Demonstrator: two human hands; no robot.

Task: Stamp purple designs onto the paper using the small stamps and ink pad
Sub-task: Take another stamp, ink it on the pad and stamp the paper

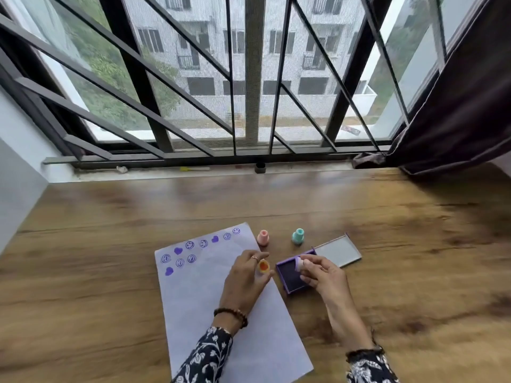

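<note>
Stamp (299,264) between right-hand fingers (309,261) touches ink pad (290,275).

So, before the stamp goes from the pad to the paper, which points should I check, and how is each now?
1. Ink pad open, lid folded back: ok.
2. Right hand grips a stamp on the pad: ok.
3. Stamp face inked: cannot tell.
4. Free space on paper below the prints: ok.
5. Left hand over paper, holding orange stamp: ok.
</note>
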